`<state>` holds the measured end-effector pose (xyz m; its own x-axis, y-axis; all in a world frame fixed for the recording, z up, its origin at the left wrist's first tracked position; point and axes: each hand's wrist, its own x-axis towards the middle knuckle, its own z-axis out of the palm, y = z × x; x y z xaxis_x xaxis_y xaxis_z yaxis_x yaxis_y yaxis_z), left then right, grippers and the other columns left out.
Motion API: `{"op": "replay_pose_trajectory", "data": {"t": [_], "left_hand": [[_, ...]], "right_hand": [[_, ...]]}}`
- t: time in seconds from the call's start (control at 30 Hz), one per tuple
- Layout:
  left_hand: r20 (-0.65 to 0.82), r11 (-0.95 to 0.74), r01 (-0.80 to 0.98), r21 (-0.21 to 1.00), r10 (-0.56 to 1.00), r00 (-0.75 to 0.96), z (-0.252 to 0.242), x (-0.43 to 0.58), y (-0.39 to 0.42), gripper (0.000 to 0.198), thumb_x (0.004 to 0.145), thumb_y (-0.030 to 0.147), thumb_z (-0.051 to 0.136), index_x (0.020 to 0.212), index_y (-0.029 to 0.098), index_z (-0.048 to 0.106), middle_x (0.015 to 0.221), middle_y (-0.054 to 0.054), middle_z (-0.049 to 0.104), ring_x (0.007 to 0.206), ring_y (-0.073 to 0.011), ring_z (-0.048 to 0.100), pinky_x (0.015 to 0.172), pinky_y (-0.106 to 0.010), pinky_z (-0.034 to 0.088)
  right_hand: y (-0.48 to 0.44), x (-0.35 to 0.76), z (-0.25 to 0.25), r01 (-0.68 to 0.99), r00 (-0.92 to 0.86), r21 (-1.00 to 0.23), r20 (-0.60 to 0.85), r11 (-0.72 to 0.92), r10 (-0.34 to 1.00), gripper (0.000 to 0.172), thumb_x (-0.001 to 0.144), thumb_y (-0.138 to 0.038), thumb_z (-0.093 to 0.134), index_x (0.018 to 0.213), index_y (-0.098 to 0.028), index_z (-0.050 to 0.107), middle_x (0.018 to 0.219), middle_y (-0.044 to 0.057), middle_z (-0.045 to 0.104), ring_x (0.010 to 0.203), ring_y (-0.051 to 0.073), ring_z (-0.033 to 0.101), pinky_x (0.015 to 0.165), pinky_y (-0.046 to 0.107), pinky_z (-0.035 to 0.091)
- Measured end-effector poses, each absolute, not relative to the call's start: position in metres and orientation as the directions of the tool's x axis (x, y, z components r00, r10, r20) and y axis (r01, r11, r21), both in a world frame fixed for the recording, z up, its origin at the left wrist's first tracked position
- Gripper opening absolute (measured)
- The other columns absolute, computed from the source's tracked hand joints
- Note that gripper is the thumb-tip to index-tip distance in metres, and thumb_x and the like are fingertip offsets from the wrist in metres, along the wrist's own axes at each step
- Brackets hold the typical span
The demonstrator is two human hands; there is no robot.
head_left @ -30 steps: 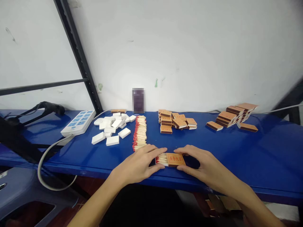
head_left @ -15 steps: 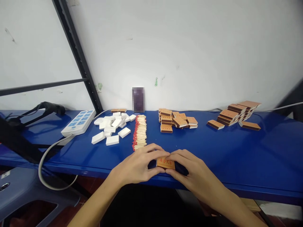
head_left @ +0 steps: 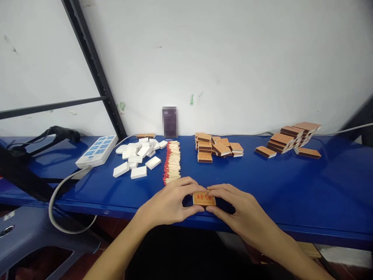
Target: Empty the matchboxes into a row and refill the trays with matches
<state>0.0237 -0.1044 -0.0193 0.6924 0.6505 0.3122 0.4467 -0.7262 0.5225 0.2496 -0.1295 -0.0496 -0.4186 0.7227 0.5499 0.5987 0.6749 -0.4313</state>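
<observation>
Between my hands, near the table's front edge, is an orange matchbox (head_left: 204, 198) with red characters on its top face. My left hand (head_left: 175, 202) grips its left part with thumb and fingers. On its right part, my right hand (head_left: 237, 206) does the same, fingertips on the far side and thumb on the near side. Just beyond my left hand runs a row of red-tipped matches (head_left: 173, 161). To its left lies a heap of white matchbox trays (head_left: 139, 172). Several orange matchboxes (head_left: 204, 157) are piled beyond my right hand. Whether the held box contains matches is hidden.
Stacked matchboxes (head_left: 281, 139) stand at the back right of the blue table (head_left: 233, 177). A power strip (head_left: 97, 151) with a white cable lies at the left by a black shelf post (head_left: 96, 66). A blurred dark panel (head_left: 170, 122) leans on the wall.
My right hand has shifted very slightly to the right, so a little more of the matchbox's top shows. Both hands stay on the matchbox.
</observation>
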Motion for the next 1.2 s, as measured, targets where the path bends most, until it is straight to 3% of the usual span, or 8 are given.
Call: {"op": "replay_pose_trajectory", "data": {"t": [0.23,0.47,0.87,1.0,1.1,1.2], "left_hand": [[0.335,-0.734,0.433,0.523,0.645,0.687,-0.020,0.024,-0.105,0.044,0.084,0.040,0.075,0.124,0.025,0.065,0.110,-0.003,0.067,0.102,-0.0173,0.062,0.092,-0.030,0.049],[0.325,-0.750,0.462,0.474,0.637,0.699,-0.020,0.026,-0.104,0.043,0.084,0.044,0.073,0.121,0.023,0.068,0.111,-0.006,0.068,0.102,-0.0195,0.063,0.092,-0.032,0.050],[0.326,-0.768,0.455,0.451,0.616,0.717,-0.019,0.027,-0.104,0.037,0.087,0.039,0.071,0.120,0.023,0.068,0.114,-0.006,0.071,0.104,-0.0202,0.064,0.093,-0.033,0.051],[0.414,-0.821,0.413,0.395,0.560,0.717,-0.017,0.023,-0.102,0.036,0.087,0.041,0.071,0.118,0.022,0.068,0.122,-0.007,0.069,0.109,-0.0203,0.064,0.096,-0.032,0.050],[0.495,-0.799,0.505,0.326,0.599,0.629,-0.003,0.002,-0.100,0.031,0.090,0.043,0.067,0.113,0.021,0.070,0.120,-0.007,0.069,0.109,-0.0208,0.064,0.097,-0.033,0.049],[0.476,-0.606,0.738,0.296,0.764,0.437,0.017,-0.037,-0.098,0.026,0.097,0.041,0.052,0.097,0.022,0.071,0.099,-0.004,0.072,0.092,-0.0193,0.065,0.084,-0.031,0.049]], "right_hand": [[-0.128,0.251,-0.048,0.605,-0.404,-0.395,0.595,0.691,0.694,0.017,0.088,-0.018,0.067,0.104,-0.022,0.071,0.111,0.005,0.075,0.100,0.019,0.073,0.089,0.030,0.060],[-0.129,0.249,-0.043,0.557,-0.411,-0.459,0.573,0.693,0.709,0.020,0.089,-0.014,0.064,0.104,-0.025,0.073,0.111,0.002,0.076,0.106,0.018,0.071,0.093,0.029,0.059],[-0.133,0.246,-0.043,0.572,-0.401,-0.497,0.525,0.653,0.751,0.024,0.091,-0.020,0.060,0.112,-0.026,0.069,0.121,0.005,0.072,0.109,0.022,0.070,0.094,0.038,0.058],[-0.131,0.253,-0.038,0.612,-0.385,-0.520,0.462,0.596,0.799,0.023,0.089,-0.028,0.066,0.111,-0.027,0.067,0.110,0.002,0.075,0.098,0.020,0.071,0.085,0.034,0.060],[-0.115,0.287,-0.029,0.709,-0.285,-0.486,0.466,0.512,0.838,0.021,0.088,-0.037,0.066,0.106,-0.025,0.068,0.101,0.003,0.075,0.087,0.022,0.071,0.077,0.036,0.059],[-0.086,0.347,-0.014,0.861,-0.067,-0.392,0.546,0.325,0.835,0.024,0.088,-0.041,0.065,0.103,-0.022,0.067,0.099,0.007,0.075,0.081,0.026,0.071,0.073,0.040,0.056]]}}
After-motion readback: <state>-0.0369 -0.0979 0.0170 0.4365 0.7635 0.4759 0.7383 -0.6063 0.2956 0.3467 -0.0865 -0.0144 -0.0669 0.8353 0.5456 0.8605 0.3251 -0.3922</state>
